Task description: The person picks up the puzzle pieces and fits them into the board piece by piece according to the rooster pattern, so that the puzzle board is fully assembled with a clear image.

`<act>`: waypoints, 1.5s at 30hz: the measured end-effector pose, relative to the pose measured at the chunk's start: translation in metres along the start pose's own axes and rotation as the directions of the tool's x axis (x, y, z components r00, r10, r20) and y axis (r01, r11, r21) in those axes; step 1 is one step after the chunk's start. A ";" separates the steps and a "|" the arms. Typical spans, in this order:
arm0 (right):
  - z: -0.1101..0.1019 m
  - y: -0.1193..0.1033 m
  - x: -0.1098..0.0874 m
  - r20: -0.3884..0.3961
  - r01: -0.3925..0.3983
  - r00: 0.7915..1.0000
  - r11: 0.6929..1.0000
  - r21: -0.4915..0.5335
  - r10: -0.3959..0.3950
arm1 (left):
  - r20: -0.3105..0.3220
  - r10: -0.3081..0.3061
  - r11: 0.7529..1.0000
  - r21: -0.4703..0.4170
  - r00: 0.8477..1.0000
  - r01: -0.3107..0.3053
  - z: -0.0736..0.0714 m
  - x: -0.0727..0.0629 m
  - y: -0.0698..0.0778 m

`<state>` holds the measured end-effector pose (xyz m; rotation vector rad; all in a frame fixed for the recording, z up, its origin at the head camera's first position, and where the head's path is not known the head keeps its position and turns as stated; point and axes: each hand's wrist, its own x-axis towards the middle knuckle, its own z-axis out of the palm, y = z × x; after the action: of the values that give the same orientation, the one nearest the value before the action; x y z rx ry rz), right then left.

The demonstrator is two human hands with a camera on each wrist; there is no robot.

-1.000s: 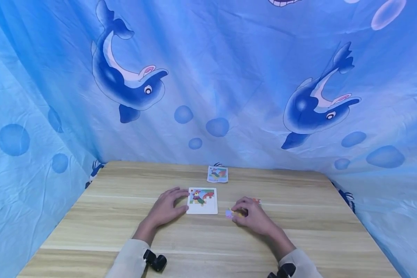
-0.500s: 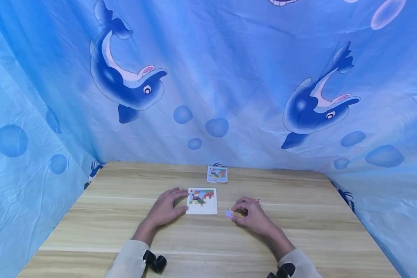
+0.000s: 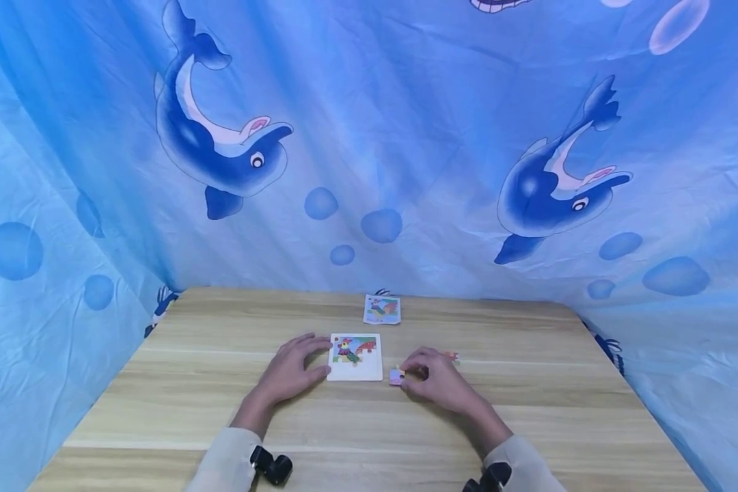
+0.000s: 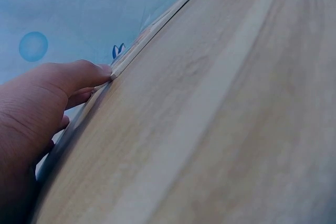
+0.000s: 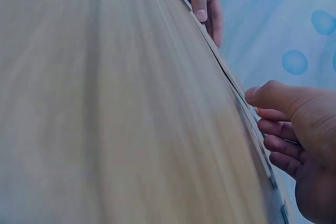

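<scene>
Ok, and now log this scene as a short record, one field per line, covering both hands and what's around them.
Left hand: touches the left edge of the puzzle board
Right hand: pinches a small purple piece, right of the board and apart from it
Board picture: colourful bird, partly filled in, white along the bottom
Loose: orange piece beyond the right hand
Picture card: on the wooden table, beyond the board
Backdrop: blue cloth

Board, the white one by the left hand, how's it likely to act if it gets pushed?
The board looks thin and lies flat, so it would probably slide rather than tip or roll. Its straight edges suggest it's fairly stiff. The pieces leave part of it bare, so a sharp shove might shift some.
</scene>
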<state>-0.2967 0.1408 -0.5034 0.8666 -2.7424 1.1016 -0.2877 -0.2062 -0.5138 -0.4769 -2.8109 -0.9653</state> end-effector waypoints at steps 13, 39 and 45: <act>0.031 -0.034 0.033 0.048 0.021 0.999 0.998 0.059 -0.024 | -0.003 0.010 1.000 0.004 1.000 -0.010 0.000 -0.001 -0.002; 0.068 -0.048 0.069 0.076 0.063 0.995 0.998 -0.008 -0.062 | -0.009 0.017 1.000 0.009 1.000 -0.017 0.002 0.001 -0.002; 0.066 -0.051 0.071 0.080 0.075 0.994 0.997 -0.007 -0.075 | -0.003 0.012 1.000 0.001 1.000 -0.012 0.002 0.001 -0.002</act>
<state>-0.3203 0.0340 -0.5030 1.0252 -2.7505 1.0619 -0.2898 -0.2064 -0.5166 -0.4907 -2.8027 -0.9622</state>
